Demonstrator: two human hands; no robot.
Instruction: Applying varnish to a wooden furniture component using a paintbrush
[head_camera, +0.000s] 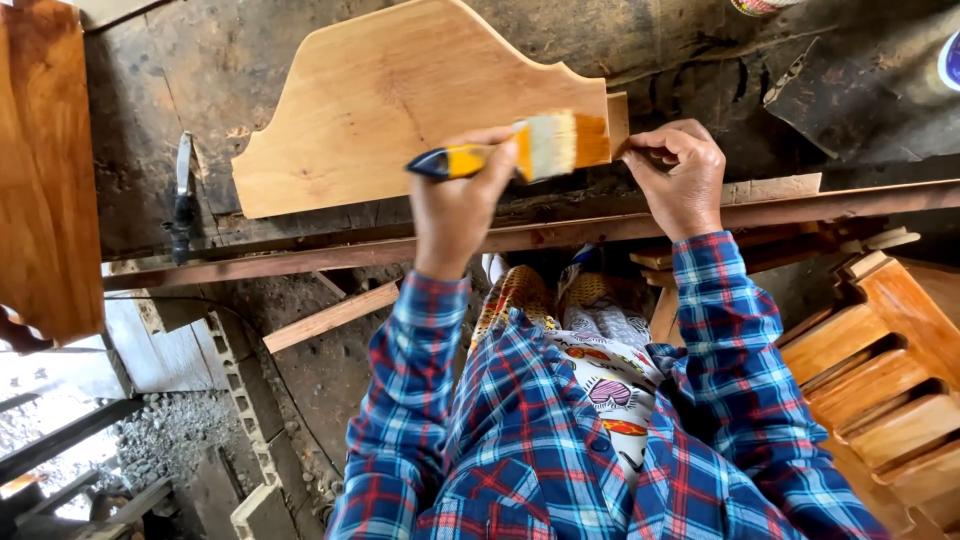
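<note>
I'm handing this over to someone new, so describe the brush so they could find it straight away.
Start at the big pale curved-top wooden panel lying on the dark workbench. At its lower right edge, the left hand holds the paintbrush sideways. It has a yellow handle with a dark blue tip and pale bristles stained orange at the ends; the dark tool lying to the panel's left has no bristles.

Both hands (455, 205) (680, 175) raised, fingers curled (plaid sleeves to wrists)

Wooden panel (400, 100) smooth, matt; brush (520, 150) glossy handle, pale bristles; workbench (150, 120) rough, dark.
</note>
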